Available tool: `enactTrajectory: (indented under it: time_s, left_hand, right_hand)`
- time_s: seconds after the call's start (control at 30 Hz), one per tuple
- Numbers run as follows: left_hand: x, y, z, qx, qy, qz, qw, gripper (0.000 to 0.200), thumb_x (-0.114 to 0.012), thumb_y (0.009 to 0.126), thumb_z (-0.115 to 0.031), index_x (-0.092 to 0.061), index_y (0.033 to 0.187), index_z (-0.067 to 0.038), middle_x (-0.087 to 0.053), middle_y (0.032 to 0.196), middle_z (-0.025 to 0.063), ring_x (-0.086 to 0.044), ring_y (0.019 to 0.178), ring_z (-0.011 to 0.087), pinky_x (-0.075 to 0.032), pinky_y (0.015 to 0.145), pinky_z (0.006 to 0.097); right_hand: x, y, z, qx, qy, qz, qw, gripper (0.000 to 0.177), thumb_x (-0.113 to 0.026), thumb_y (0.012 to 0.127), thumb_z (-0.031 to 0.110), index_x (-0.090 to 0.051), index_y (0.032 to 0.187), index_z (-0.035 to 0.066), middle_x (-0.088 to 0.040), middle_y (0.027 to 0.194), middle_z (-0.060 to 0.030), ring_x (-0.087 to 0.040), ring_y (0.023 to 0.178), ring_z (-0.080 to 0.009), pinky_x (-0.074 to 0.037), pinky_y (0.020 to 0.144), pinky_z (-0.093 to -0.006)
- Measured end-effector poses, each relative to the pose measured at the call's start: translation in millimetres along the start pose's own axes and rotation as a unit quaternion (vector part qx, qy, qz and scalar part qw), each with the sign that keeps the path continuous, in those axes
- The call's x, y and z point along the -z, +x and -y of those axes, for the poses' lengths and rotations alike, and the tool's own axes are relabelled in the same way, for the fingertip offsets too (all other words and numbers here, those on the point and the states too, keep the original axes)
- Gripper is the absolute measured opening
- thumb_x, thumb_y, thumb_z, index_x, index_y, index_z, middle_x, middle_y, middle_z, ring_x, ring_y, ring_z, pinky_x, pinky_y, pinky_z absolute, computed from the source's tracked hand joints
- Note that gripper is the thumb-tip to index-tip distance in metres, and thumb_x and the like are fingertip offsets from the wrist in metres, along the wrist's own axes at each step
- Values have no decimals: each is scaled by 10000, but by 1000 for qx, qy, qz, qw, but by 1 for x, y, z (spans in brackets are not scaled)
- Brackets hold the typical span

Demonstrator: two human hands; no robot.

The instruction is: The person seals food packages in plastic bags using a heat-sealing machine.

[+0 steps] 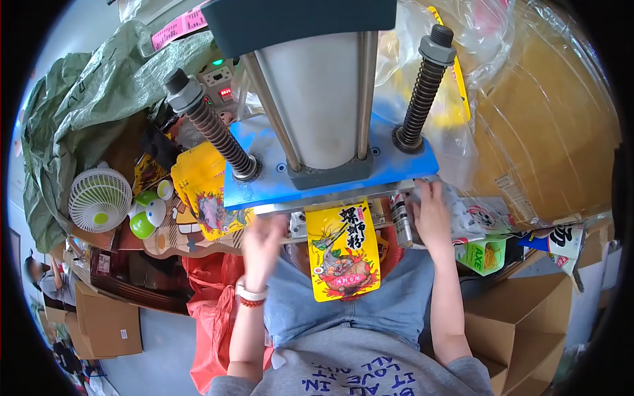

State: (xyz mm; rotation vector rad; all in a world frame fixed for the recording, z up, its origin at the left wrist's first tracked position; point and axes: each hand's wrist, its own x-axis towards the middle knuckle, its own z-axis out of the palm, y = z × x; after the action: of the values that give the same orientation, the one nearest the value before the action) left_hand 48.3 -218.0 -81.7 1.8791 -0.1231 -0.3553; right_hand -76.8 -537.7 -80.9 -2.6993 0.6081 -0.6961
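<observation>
A yellow printed food pouch [345, 257] hangs upright from the front of a press, its top edge under the blue plate [317, 173]. My left hand [263, 245] is beside the front left corner of the press, left of the pouch and apart from it. Motion smears its fingers. At the right end of the press, my right hand [432, 214] has its fingers apart, close to a small silver cylinder [403, 221]. Whether the fingertips touch the press is hard to see. Neither hand is on the pouch.
A stack of yellow pouches [205, 188] lies left of the press. Beyond it stand a white fan [100, 198] and a control box [219, 82]. Two spring posts [426, 92] rise from the plate. Cardboard boxes [109, 320] are on the floor; a person [56, 280] is far left.
</observation>
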Motion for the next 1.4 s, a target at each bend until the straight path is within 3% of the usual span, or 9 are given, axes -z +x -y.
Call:
enactTrajectory:
  time_s: [0.07,0.1,0.3,0.67,0.8,0.93,1.23,1.37,1.4]
  left_hand:
    - [23,1,12,-218,568,-240,757,745,-710,847,-453,-449,1400,-27,-485,1388,225,-428,1350,303,-295,1116,499]
    - [35,7,43,-223,547,-158,791,909,-745,771,-497,-351,1461,-56,-335,1507,200,-223,1458,335,-119,1164,574]
    - [52,-40,56,-280,303,-137,901,261,-656,729,87,-728,954,-22,-727,925,111,-695,867,294,-540,771,330]
    - [12,-120,-49,-450,234,44,861,368,-678,664,35,-732,1018,-51,-739,998,71,-722,909,222,-574,811,337]
    - [-12,-112,-45,-354,149,125,915,243,-741,798,-75,-740,1040,-56,-744,910,91,-728,773,220,-565,637,285]
    - [-62,-78,1,13,-127,131,983,175,-686,927,-154,-731,946,14,-727,861,21,-657,746,73,-517,646,240]
    - [-72,-29,-11,101,-385,143,906,244,-691,913,-117,-675,1100,38,-710,1058,90,-657,929,107,-522,808,260]
    - [-27,-5,-1,-136,-133,12,982,509,-718,893,-284,-549,1278,2,-624,1239,114,-601,1100,205,-455,977,374]
    - [-10,0,2,-182,191,-107,959,694,-725,854,-390,-463,1356,11,-517,1352,172,-471,1259,254,-315,1062,467]
  right_hand:
    - [-8,-2,-14,-6,5,19,1000,317,-634,849,55,-557,1156,43,-534,1141,-174,-601,950,-411,-501,773,-487]
    - [-9,-2,-22,-7,9,34,999,326,-643,840,53,-560,1155,47,-550,1113,-172,-605,916,-419,-499,772,-490]
    - [66,-21,29,-125,328,43,935,338,-697,801,-7,-574,1115,27,-652,1021,-106,-660,828,-246,-521,723,-361]
    - [104,-67,111,429,292,35,854,393,-733,795,123,-666,1162,0,-639,1174,-77,-613,1011,-214,-528,786,-314]
    - [104,-56,110,361,261,78,892,530,-780,772,247,-632,1228,20,-663,1186,-72,-616,1021,-249,-490,883,-385]
    - [86,-38,82,210,217,60,951,562,-717,850,210,-520,1335,4,-577,1295,-189,-566,1155,-353,-460,948,-423]
    - [-10,31,10,93,-82,52,991,239,-582,869,81,-579,1063,-60,-571,1132,-222,-560,1066,-422,-480,897,-478]
    - [5,12,4,53,11,56,997,252,-654,816,81,-600,1035,-30,-564,1161,-208,-574,1056,-398,-499,865,-468]
    - [12,6,6,69,-11,38,997,236,-673,800,48,-617,1020,-14,-595,1111,-188,-592,1002,-399,-508,853,-438]
